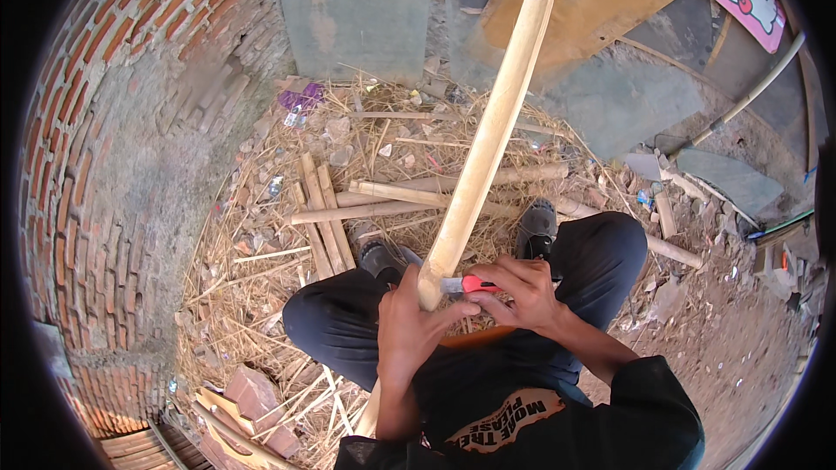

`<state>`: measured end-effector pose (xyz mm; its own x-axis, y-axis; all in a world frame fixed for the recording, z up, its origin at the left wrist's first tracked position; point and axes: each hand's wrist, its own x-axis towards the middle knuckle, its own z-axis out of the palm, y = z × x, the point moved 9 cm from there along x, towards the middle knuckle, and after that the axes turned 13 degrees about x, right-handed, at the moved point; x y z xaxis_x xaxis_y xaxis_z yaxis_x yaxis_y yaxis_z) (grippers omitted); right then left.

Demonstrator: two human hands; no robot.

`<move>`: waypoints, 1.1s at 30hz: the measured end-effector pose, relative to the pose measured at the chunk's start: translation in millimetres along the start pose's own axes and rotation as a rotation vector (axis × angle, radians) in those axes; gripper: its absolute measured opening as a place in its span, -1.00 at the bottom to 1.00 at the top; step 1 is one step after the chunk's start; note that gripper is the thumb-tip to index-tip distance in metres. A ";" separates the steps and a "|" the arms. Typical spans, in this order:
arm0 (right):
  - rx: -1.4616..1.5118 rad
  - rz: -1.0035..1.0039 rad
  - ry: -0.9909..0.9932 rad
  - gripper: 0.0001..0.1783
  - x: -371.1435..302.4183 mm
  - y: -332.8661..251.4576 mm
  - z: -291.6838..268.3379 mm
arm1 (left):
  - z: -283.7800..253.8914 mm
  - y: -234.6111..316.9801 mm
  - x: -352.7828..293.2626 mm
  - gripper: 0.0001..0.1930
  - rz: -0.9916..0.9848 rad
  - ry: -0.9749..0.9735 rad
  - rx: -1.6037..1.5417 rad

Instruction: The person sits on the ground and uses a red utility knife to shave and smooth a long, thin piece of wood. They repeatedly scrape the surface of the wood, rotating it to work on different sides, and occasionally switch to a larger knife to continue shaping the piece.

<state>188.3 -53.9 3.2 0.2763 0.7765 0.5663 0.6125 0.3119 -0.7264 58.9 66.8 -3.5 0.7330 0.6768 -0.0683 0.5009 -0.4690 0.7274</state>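
Observation:
A long split bamboo piece (488, 148), pale and hollowed like a trough, slants up and away from my lap. My left hand (406, 324) is wrapped round its lower part, with the thumb stretched towards the right. In my right hand (526, 296) is a small knife (476, 284) with a red and black handle. Its flat blade reaches left and touches the bamboo's edge just above my left hand. The bamboo's lower end passes behind my left forearm. Both hands are between my bent knees, close to my lap.
Bamboo pieces (396, 206) lie crossed beyond my feet, with short slats (320, 213) to the left. Straw and rubble (261, 200) cover the ground. A brick wall (113, 165) rises at left; a grey panel (357, 17) and plywood board (601, 0) stand at the back.

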 end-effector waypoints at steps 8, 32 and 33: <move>-0.023 -0.008 0.012 -0.63 5.6 -7.4 0.0 | 5.6 6.6 0.8 -0.42 -0.026 0.024 -0.061; -0.151 0.058 0.200 -0.72 24.4 6.7 -62.7 | 11.1 5.7 -17.1 -0.59 -0.048 0.012 0.020; -0.155 0.094 0.252 -0.74 33.1 13.8 -80.9 | 15.3 2.5 -22.9 -0.60 -0.065 -0.015 0.034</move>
<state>265.8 -68.2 43.5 0.5002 0.6314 0.5926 0.6758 0.1431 -0.7230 50.5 41.4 -10.6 0.7052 0.6980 -0.1245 0.5626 -0.4439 0.6975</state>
